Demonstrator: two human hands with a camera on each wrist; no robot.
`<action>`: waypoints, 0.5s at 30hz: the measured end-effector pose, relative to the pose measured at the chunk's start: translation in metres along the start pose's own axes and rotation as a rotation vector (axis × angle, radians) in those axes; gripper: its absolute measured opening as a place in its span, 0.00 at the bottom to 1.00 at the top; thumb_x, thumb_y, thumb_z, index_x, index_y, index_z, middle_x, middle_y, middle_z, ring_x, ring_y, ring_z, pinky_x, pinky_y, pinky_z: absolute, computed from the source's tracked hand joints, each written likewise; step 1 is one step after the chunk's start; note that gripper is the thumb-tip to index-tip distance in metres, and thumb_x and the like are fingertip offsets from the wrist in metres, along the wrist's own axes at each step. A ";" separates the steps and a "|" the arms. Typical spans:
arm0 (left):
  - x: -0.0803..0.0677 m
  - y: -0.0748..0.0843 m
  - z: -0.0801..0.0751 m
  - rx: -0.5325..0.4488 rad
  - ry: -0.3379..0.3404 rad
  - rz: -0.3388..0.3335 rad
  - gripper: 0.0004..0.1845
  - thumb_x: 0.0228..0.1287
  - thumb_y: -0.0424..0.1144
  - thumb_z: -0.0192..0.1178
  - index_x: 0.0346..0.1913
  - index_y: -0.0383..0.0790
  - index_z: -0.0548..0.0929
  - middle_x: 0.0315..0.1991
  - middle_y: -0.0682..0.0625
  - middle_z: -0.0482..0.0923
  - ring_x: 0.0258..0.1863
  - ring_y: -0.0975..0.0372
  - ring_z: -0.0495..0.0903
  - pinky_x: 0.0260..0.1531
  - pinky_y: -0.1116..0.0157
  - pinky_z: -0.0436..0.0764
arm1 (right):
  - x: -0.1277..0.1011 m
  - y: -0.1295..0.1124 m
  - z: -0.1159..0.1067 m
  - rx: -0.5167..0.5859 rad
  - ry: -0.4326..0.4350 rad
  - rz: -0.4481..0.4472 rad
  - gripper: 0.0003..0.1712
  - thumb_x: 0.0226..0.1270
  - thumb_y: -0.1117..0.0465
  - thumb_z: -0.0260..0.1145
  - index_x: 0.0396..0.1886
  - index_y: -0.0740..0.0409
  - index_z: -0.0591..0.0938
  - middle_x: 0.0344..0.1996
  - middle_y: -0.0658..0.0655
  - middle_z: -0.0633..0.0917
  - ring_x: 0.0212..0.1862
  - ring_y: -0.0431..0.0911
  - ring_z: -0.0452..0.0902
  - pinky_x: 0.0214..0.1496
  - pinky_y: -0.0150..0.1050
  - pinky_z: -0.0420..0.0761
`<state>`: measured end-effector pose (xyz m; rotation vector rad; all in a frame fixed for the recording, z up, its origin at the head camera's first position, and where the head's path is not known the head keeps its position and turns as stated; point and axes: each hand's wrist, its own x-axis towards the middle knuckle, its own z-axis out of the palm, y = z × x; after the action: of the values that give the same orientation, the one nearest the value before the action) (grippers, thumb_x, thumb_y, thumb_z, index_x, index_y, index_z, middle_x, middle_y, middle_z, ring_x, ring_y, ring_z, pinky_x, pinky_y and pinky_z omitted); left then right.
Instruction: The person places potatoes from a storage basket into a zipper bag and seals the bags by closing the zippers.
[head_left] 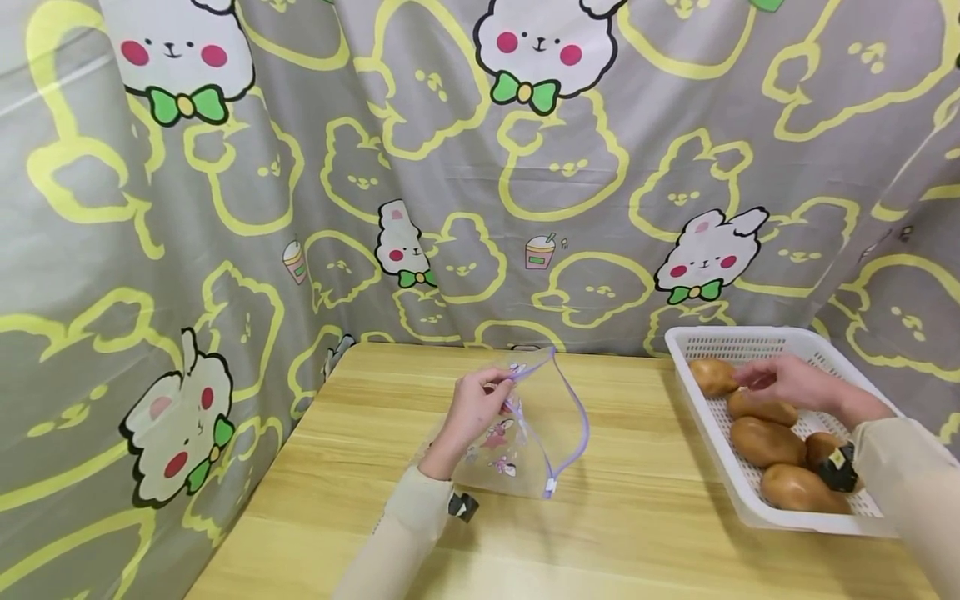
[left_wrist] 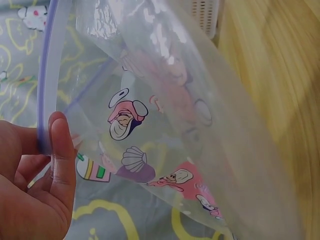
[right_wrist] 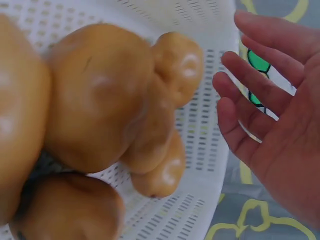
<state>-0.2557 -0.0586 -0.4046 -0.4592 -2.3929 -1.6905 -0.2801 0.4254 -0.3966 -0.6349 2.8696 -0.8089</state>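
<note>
while left hand (head_left: 474, 406) pinches bag (head_left: 536, 433) rim, right hand (head_left: 787, 382) hovers released over potatoes (head_left: 765, 440)

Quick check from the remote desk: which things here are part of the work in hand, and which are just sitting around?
In the work:
- clear zip bag with purple seal and cartoon prints, rim pinched by the left hand
- brown potatoes in the white perforated plastic basket
- right hand, open above the potatoes

Just there:
- light wooden table
- grey curtain with yellow and white bunny prints
</note>
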 end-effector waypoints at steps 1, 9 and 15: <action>0.000 0.000 0.000 -0.003 0.000 0.001 0.07 0.65 0.30 0.58 0.41 0.34 0.85 0.30 0.42 0.81 0.17 0.60 0.78 0.18 0.66 0.82 | -0.001 0.001 0.001 0.015 -0.026 0.006 0.22 0.54 0.61 0.73 0.46 0.70 0.81 0.40 0.62 0.84 0.40 0.47 0.80 0.38 0.32 0.80; 0.002 -0.004 0.001 -0.027 -0.013 -0.018 0.08 0.66 0.30 0.58 0.42 0.32 0.85 0.31 0.40 0.81 0.19 0.53 0.80 0.19 0.61 0.83 | -0.007 0.018 0.009 0.147 -0.189 -0.017 0.27 0.51 0.64 0.74 0.47 0.77 0.76 0.44 0.71 0.80 0.42 0.50 0.80 0.37 0.33 0.81; 0.002 -0.005 0.001 -0.027 -0.014 -0.013 0.07 0.65 0.31 0.59 0.42 0.35 0.86 0.30 0.43 0.81 0.18 0.55 0.79 0.22 0.52 0.83 | -0.009 0.031 0.015 0.246 -0.217 -0.144 0.25 0.52 0.68 0.73 0.50 0.73 0.78 0.44 0.56 0.84 0.44 0.35 0.77 0.41 0.31 0.80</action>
<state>-0.2596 -0.0587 -0.4087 -0.4625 -2.3912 -1.7325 -0.2806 0.4461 -0.4256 -0.8461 2.5022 -1.0226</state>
